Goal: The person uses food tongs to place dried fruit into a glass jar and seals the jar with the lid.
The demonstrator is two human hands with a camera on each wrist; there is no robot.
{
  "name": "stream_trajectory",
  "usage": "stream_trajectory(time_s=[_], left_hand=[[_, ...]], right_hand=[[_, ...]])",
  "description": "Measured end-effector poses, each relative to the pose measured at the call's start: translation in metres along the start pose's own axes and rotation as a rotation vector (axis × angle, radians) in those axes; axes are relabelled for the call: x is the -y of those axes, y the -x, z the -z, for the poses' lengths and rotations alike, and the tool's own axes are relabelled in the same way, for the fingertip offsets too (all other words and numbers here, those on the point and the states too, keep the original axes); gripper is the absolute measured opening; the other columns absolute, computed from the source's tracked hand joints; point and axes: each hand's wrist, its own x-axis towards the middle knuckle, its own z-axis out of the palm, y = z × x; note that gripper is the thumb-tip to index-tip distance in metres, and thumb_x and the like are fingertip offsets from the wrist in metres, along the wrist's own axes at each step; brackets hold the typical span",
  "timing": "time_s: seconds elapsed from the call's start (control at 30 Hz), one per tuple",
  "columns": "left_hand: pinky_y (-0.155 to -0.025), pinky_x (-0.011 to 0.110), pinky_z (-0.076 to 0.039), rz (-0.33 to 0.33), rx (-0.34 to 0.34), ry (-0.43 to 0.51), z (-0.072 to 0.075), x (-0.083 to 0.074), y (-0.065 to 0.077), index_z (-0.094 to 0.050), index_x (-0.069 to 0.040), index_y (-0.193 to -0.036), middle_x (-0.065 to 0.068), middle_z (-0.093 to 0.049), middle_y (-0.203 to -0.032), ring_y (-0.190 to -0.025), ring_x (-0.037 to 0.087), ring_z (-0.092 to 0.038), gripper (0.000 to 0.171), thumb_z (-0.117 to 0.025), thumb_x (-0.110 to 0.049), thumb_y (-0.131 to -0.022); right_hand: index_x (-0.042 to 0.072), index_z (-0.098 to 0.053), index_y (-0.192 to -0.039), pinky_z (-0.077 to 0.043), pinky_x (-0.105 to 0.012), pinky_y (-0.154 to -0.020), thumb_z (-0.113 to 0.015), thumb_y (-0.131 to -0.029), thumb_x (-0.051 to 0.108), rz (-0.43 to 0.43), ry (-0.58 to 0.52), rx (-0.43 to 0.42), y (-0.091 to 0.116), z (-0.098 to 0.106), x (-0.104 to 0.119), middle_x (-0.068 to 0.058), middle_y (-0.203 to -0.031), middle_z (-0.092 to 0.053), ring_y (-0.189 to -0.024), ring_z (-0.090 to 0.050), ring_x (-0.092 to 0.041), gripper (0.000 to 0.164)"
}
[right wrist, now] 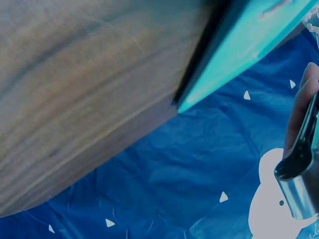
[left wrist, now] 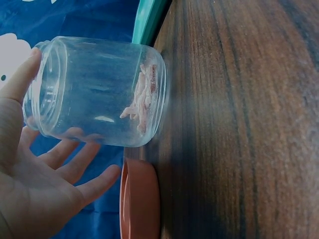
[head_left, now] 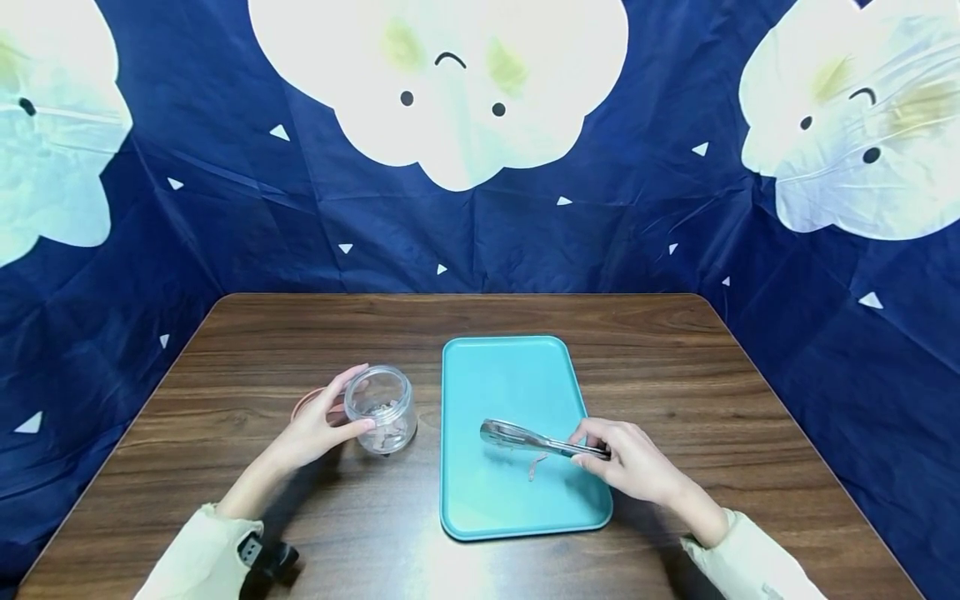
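Jar (head_left: pixel 381 410), clear and upright, stands on the brown table (head_left: pixel 360 325) at 9 o'clock of the turquoise tray (head_left: pixel 502 375) in the head view. Left hand (head_left: pixel 318 429) clamped on its rim, thumb at 7 o'clock, fingertip at 11. Terracotta lid-like piece (head_left: pixel 298 406) at the jar's 9 o'clock, partly behind that hand. Right hand (head_left: pixel 630 458), well apart from the left, pinches metal tongs (head_left: pixel 525 437) over the tray's 4 o'clock side, tips pointing to 9; can't tell if tips meet. Thin pinkish strip (head_left: pixel 532 469) on the tray, just beside the tongs at 6. Blue backdrop (head_left: pixel 225 217) behind, with white clouds. Left wrist view: pinkish pieces (left wrist: pixel 142 102) bunched on the jar's bottom; lid-like piece at 6 o'clock of the jar, tray edge at 12. Right wrist view: tongs' rounded end at 4 o'clock, fingers at 3, tray at 1, table at 10.
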Motion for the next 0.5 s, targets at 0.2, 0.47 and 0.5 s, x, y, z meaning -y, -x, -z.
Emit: stream_trajectory(time_s=[0.2,0.47,0.5], left_hand=[[-0.081,0.044,-0.043,0.010,-0.001,-0.002,0.000,0.000,0.000,-0.028,-0.017,-0.137,0.022,-0.041,-0.126,-0.104,0.039,-0.048,0.073,-0.069,-0.016,-0.077],[-0.081,0.043,-0.043,-0.004,-0.005,0.007,-0.001,0.000,0.000,-0.028,-0.017,-0.137,0.022,-0.040,-0.127,-0.104,0.040,-0.048,0.074,-0.070,-0.014,-0.076],[-0.081,0.043,-0.044,-0.002,-0.006,0.005,-0.001,0.000,0.000,-0.028,-0.018,-0.137,0.022,-0.039,-0.127,-0.104,0.040,-0.048,0.074,-0.070,-0.014,-0.076]], right_hand=[[0.020,-0.059,-0.089,-0.033,-0.017,-0.036,-0.065,-0.081,0.014,0.006,0.006,-0.040,-0.014,0.010,0.005,0.012,-0.064,-0.047,-0.045,-0.038,-0.001,0.012],[0.019,-0.060,-0.090,-0.033,-0.018,-0.037,-0.066,-0.081,0.015,0.056,0.021,-0.093,-0.045,0.012,0.018,0.011,-0.067,-0.048,-0.047,-0.037,-0.003,0.012],[0.019,-0.060,-0.090,-0.033,-0.019,-0.037,-0.066,-0.081,0.015,0.055,0.013,-0.093,-0.049,0.012,0.021,0.011,-0.068,-0.048,-0.046,-0.037,-0.003,0.011]])
